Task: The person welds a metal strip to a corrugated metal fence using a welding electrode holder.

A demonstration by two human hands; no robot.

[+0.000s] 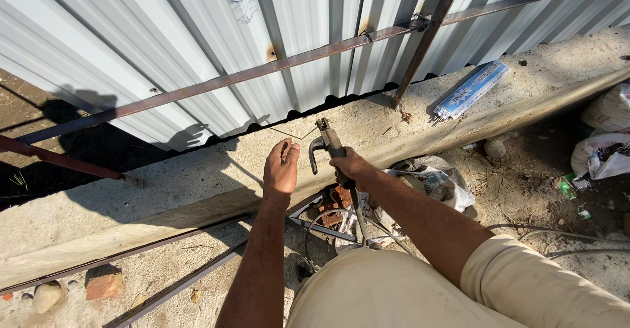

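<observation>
The right hand (348, 165) grips a welding holder (326, 141); its thin rod (289, 133) points to nine o'clock. The left hand (281, 168) is open, holding nothing. No sparks yet.

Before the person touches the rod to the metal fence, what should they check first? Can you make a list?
1. Right hand grips the welding holder firmly: ok.
2. Thin rod sits in the holder's clamp: ok, it sticks out toward the corrugated sheet.
3. Left hand is clear of the rod tip: not ok, it is open right beside it.
4. Hands protected by gloves: not ok, both are bare.
5. Cable hangs free of the scrap below: cannot tell.
6. Rod packet stays away from the work spot: ok, it lies farther along the concrete ledge.
</observation>
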